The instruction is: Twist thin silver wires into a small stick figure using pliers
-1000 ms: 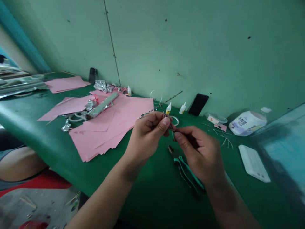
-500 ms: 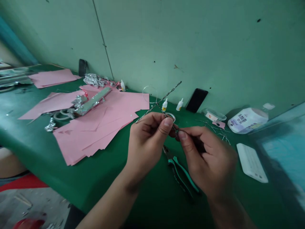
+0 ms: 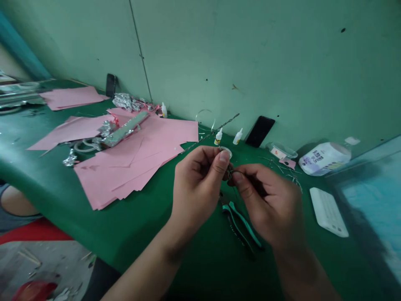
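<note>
A length of twisted wire (image 3: 228, 121) sticks up beyond my fingers, crossed by a second strand that slants down to the left. My left hand (image 3: 200, 179) pinches this wire between thumb and forefinger. Close beside it, my right hand (image 3: 267, 196) grips the wire's near end, where small loops show between the two thumbs. My fingers hide part of the wire. Under my hands, pliers (image 3: 242, 225) with green and black handles lie on the green table (image 3: 140, 242). Just behind my left thumb is a pale ring (image 3: 226, 152), partly covered.
Pink paper sheets (image 3: 125, 167) spread over the left, with a foil-wrapped strip (image 3: 127, 129) and crumpled foil (image 3: 125, 101) on them. Small glue bottles (image 3: 238, 136), a phone (image 3: 260, 131), a plastic bottle (image 3: 324, 159) and a white power bank (image 3: 328, 212) stand or lie behind and right.
The view has shifted slightly. My right hand has turned a little and come in closer to my left, both still holding the wire.
</note>
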`<state>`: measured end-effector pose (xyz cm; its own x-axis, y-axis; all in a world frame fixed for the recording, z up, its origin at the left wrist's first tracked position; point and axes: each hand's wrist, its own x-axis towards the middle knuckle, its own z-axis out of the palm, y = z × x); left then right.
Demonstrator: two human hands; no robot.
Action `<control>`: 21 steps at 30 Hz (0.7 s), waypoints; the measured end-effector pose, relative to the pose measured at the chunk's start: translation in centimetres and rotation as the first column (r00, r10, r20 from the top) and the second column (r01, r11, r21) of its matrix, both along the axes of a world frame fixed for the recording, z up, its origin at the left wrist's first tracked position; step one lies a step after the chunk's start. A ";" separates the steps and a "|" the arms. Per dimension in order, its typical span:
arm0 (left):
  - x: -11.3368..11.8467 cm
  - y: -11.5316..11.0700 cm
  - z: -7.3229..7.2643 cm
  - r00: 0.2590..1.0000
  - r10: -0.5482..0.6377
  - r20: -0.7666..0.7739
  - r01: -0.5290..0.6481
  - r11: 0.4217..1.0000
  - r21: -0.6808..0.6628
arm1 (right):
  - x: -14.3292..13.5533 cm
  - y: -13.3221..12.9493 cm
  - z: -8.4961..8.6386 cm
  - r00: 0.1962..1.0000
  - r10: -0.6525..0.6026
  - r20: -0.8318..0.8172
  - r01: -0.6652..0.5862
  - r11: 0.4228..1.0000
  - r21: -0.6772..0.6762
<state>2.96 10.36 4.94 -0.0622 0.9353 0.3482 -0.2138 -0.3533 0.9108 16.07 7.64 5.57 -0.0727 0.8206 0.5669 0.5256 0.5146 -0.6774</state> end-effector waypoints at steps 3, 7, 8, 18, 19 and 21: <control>-0.3 -0.5 0.2 0.999 -0.010 0.035 0.009 1.000 0.008 | -0.3 -0.3 0.1 0.997 0.045 -0.058 -0.047 0.998 -0.046; -0.6 -1.5 -0.2 0.996 0.019 0.083 -0.024 0.998 0.062 | -0.6 -0.8 0.0 0.998 0.046 -0.034 -0.046 0.999 -0.002; -0.8 -1.8 -0.4 0.995 0.025 0.100 -0.034 0.996 0.085 | -0.5 -0.9 0.0 0.998 0.055 -0.025 -0.055 0.998 0.008; -6.2 -3.8 -3.7 0.928 -0.159 0.337 0.198 0.976 -0.085 | 1.2 -1.2 0.3 0.961 0.211 0.181 -0.210 0.977 -0.026; -7.0 -4.4 -3.6 0.944 -0.007 0.330 0.039 0.995 -0.089 | 1.4 -1.1 0.3 0.950 0.211 0.231 -0.215 0.977 -0.007; -8.5 -5.8 -2.9 0.881 0.403 0.247 -0.422 0.906 0.028 | 1.4 -1.0 0.3 0.920 0.197 0.338 -0.229 0.972 0.057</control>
<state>-5.51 4.60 1.99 -0.5235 0.7779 0.3477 -0.2335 -0.5234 0.8194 17.50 6.69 5.82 -0.4347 0.7092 0.5550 0.5809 0.6917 -0.4290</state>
